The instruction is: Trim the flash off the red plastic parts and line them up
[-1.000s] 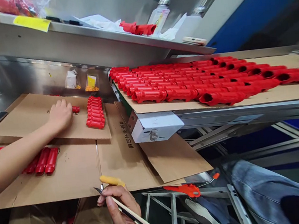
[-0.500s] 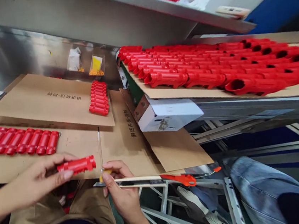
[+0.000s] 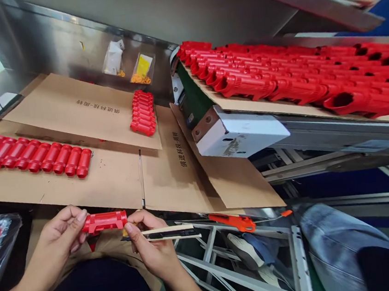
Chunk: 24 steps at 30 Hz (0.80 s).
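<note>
My left hand [image 3: 63, 235] pinches the left end of a red plastic tube [image 3: 105, 220], held level above my lap at the table's front edge. At the tube's right end, my right hand [image 3: 154, 242] is closed around a slim cream-and-black tool [image 3: 171, 232] with a dark tip. The thumb and fingertips of that hand touch or nearly touch the tube. Beside the tool's tip shows a small yellow piece [image 3: 124, 233], mostly hidden by the fingers. A row of similar red tubes [image 3: 58, 157] lies on the cardboard, left of the hands.
Cardboard sheets [image 3: 111, 186] cover the table; a red stack [image 3: 142, 113] sits on one. Bags with yellow rings [image 3: 141, 78] lie behind. At right, a raised bench bears many red parts [image 3: 260, 76]. An orange-handled tool [image 3: 233, 221] lies at the front edge, near another person's leg [image 3: 336, 241].
My left hand has brought the red tube right, up against my right hand's fingertips. The view has shifted, and a plastic-lined tray has come in at lower left.
</note>
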### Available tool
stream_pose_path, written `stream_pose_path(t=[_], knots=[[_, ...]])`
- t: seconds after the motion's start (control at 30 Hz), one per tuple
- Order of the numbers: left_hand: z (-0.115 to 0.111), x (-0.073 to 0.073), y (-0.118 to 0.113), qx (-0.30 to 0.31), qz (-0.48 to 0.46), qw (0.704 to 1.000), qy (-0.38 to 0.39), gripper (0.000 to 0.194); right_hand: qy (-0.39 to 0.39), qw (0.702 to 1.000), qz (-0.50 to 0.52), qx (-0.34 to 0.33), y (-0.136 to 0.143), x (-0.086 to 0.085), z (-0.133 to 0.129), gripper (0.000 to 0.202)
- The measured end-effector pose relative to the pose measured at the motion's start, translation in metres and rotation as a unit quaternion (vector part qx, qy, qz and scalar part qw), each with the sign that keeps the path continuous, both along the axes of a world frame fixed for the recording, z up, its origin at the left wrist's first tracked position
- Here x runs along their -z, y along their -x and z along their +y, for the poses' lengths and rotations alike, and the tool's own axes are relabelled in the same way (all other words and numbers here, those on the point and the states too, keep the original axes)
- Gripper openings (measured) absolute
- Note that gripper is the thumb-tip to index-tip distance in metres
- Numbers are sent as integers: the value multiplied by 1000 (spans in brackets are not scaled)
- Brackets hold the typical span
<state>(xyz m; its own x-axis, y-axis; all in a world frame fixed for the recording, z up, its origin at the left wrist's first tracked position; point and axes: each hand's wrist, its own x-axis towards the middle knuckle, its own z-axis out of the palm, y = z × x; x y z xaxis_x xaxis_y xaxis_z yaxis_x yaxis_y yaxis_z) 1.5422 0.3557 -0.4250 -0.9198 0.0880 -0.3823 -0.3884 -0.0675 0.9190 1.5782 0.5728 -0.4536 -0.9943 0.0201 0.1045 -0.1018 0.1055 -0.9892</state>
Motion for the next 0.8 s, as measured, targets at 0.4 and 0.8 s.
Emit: stream_pose_path(t=[0.4,0.8], knots=[[-7,5,2,11,100,995,29,31,-118,986,104,63,4,-4,-2,27],[10,5,6,-44,188,980,48,32,-73,989,127,12,-1,-1,-22,17]])
